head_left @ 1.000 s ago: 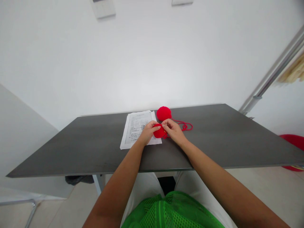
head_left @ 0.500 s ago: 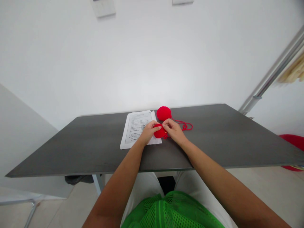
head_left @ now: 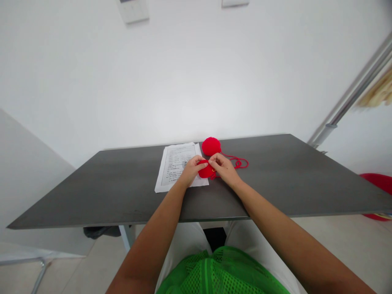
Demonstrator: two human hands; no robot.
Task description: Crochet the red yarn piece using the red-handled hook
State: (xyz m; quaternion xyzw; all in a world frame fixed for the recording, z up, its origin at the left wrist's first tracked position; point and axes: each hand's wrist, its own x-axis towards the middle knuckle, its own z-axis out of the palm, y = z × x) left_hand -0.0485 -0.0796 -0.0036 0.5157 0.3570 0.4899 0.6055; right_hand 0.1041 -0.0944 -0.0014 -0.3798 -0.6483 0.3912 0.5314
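Observation:
A small red knitted or crocheted piece [head_left: 204, 171] is held just above the table, over the paper's right edge. My left hand [head_left: 192, 168] grips its left side, thumb on the front. My right hand [head_left: 222, 166] is closed in a pinch at the piece's upper right edge, its fingertips close to the left thumb. Whether a hook or needle sits in that pinch cannot be seen. A tiny yellow ring [head_left: 213, 170] shows at the piece's right side. Behind the hands lies a red ball of yarn [head_left: 211, 145], its strand [head_left: 241, 163] looping on the table to the right.
A printed sheet of paper [head_left: 171, 167] lies under and left of my hands on the dark grey table [head_left: 275, 175]. A white wall [head_left: 196, 73] stands at the table's far edge. A metal pole [head_left: 352, 90] leans at the right, near a red object [head_left: 378, 181] by the floor.
Almost nothing differs. The fingertips of my right hand have shifted very slightly left along the piece's edge; the yarn ball and paper stay put.

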